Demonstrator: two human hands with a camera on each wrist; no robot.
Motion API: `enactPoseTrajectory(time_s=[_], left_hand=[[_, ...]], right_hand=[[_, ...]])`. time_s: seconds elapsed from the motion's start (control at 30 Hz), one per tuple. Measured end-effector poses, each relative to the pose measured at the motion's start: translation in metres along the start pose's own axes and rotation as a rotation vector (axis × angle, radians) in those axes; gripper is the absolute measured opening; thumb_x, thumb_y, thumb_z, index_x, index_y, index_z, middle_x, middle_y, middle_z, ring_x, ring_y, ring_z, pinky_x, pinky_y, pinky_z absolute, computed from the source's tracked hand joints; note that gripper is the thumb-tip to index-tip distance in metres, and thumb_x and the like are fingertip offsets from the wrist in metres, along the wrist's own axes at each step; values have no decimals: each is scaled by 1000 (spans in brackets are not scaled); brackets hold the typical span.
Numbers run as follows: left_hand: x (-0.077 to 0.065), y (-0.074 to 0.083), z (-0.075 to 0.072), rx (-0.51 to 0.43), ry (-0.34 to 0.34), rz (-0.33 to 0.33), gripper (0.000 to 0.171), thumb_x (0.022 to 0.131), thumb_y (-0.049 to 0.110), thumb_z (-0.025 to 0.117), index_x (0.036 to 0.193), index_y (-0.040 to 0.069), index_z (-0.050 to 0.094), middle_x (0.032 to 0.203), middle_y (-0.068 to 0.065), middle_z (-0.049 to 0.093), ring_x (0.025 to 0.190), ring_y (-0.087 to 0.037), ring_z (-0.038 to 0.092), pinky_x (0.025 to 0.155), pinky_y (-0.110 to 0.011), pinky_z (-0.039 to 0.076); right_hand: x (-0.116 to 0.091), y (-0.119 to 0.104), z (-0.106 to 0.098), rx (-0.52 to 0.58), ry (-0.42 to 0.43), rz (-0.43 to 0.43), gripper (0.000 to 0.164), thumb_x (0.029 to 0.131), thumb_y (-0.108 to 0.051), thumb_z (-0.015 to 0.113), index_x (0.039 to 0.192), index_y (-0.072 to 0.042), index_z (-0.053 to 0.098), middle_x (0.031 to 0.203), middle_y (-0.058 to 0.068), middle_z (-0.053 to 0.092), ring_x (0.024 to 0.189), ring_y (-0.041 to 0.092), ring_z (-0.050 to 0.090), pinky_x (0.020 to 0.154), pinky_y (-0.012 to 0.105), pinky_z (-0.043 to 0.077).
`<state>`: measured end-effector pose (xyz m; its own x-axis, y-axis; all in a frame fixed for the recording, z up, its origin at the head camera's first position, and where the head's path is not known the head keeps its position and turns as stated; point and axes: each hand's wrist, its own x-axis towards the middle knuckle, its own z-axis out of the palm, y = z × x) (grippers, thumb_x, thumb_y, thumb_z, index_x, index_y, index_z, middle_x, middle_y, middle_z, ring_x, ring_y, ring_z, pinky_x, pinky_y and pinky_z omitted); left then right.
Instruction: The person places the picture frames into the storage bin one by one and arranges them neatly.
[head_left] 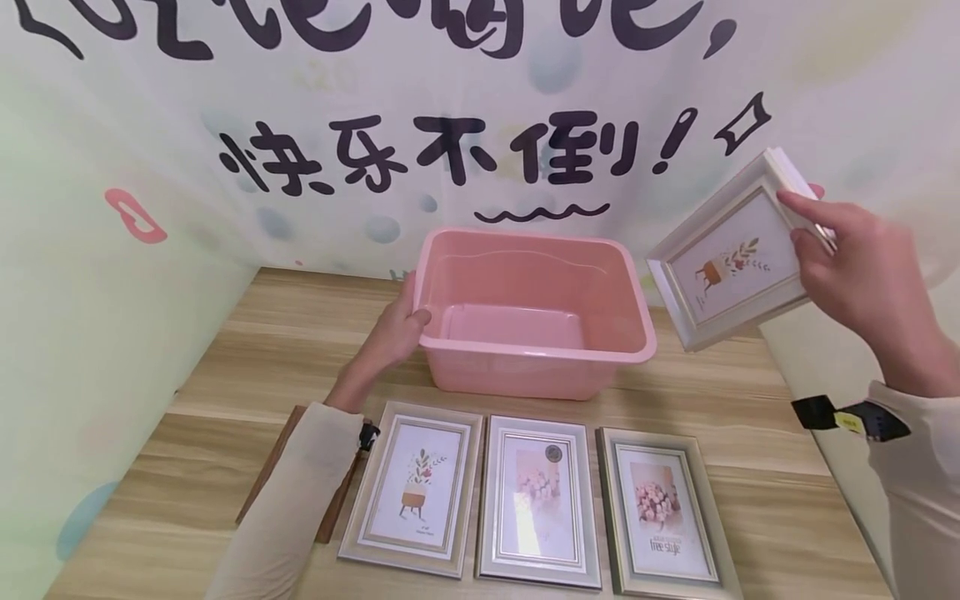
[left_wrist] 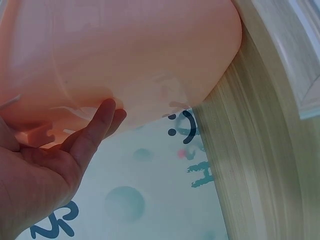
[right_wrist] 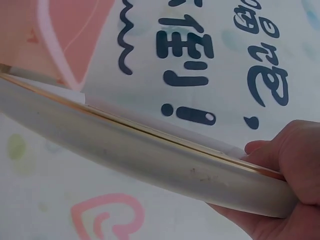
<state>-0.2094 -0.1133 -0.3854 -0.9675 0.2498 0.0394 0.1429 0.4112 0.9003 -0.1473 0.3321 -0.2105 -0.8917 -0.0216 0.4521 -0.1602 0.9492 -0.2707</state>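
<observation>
A pink plastic basin (head_left: 525,375) stands tilted toward me near the back of the table. Its left rim is gripped by my left hand (head_left: 393,329), thumb over the edge and fingers along the outer wall, as the left wrist view also shows. Up at the right, my right hand (head_left: 862,267) pinches a corner of a silver-white picture frame (head_left: 678,312) with a potted-plant print. That picture frame hangs in the air beside the basin's right end. In the right wrist view the edge of the picture frame (right_wrist: 125,145) runs out from the fingers.
Along the front lie a picture frame with a plant print (head_left: 420,483), a middle silver picture frame (head_left: 540,500) and one with pink flowers (head_left: 663,517). A brown wooden frame (head_left: 337,504) is partly hidden under my left sleeve. Behind the table (head_left: 247,367) hangs a printed wall cloth (head_left: 337,225).
</observation>
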Motion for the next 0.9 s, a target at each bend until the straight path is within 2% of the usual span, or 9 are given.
enactPoseTrajectory(time_s=[0.1, 0.23, 0.33, 0.4, 0.47, 0.57, 0.67, 0.77, 0.9], left_hand=[[-1, 1, -1, -5, 3, -5, 70, 98, 7, 37, 160, 17, 7, 156, -19, 33, 127, -39, 49, 104, -56, 43], [-1, 1, 0, -9, 5, -1, 69, 97, 6, 37, 160, 16, 9, 154, -21, 35, 124, -41, 51, 101, -56, 46], [0, 2, 0, -8, 3, 1, 69, 97, 6, 37, 159, 15, 9, 154, -22, 36, 123, -41, 52, 99, -56, 47], [0, 2, 0, -7, 4, 0, 69, 97, 6, 37, 159, 15, 10, 154, -21, 36, 123, -40, 52, 100, -55, 47], [-1, 3, 0, -10, 5, 3, 69, 97, 5, 37, 159, 15, 9, 155, -22, 35, 123, -39, 52, 100, -55, 47], [-1, 3, 0, -16, 2, 6, 69, 97, 5, 37, 159, 15, 9, 155, -21, 34, 124, -38, 52, 100, -55, 47], [-1, 2, 0, -16, -2, 6, 69, 97, 6, 36, 159, 16, 9, 155, -21, 34, 123, -38, 52, 99, -55, 47], [-1, 1, 0, -14, 0, 6, 69, 97, 6, 37, 159, 17, 9, 155, -21, 34, 124, -38, 51, 101, -55, 46], [-1, 1, 0, -21, 5, 3, 69, 98, 7, 37, 159, 17, 9, 156, -20, 33, 128, -41, 49, 103, -55, 44]], right_hand=[[7, -10, -2, 28, 34, 20, 44, 98, -10, 50, 142, -15, 55, 128, 35, 58, 82, 13, 59, 39, 23, 22], [15, -22, -3, 50, 94, 34, 44, 97, -13, 51, 139, -22, 58, 128, 29, 61, 71, -21, 32, 40, 21, 22], [20, -34, -3, 60, 94, 49, 45, 97, -13, 51, 140, -25, 56, 132, 24, 60, 81, -9, 52, 40, 20, 23], [23, -42, -2, 76, 76, 61, 46, 98, -14, 50, 142, -27, 54, 135, 22, 59, 92, 10, 63, 39, 19, 25], [25, -51, -2, 99, 51, 62, 47, 99, -13, 49, 143, -27, 52, 138, 21, 57, 103, 35, 65, 38, 19, 26], [28, -60, 1, 129, 27, 53, 50, 99, -11, 48, 146, -27, 48, 140, 22, 55, 109, 46, 62, 43, 15, 28], [31, -68, 5, 153, -18, 48, 57, 100, -11, 47, 153, -28, 37, 145, 21, 51, 115, 52, 58, 64, 27, 56], [33, -74, 12, 159, -43, 38, 62, 100, -10, 47, 157, -29, 29, 146, 20, 50, 117, 52, 56, 83, 57, 54], [33, -78, 23, 160, -37, 5, 60, 100, -8, 48, 155, -25, 33, 142, 21, 54, 116, 51, 58, 80, 51, 57]])
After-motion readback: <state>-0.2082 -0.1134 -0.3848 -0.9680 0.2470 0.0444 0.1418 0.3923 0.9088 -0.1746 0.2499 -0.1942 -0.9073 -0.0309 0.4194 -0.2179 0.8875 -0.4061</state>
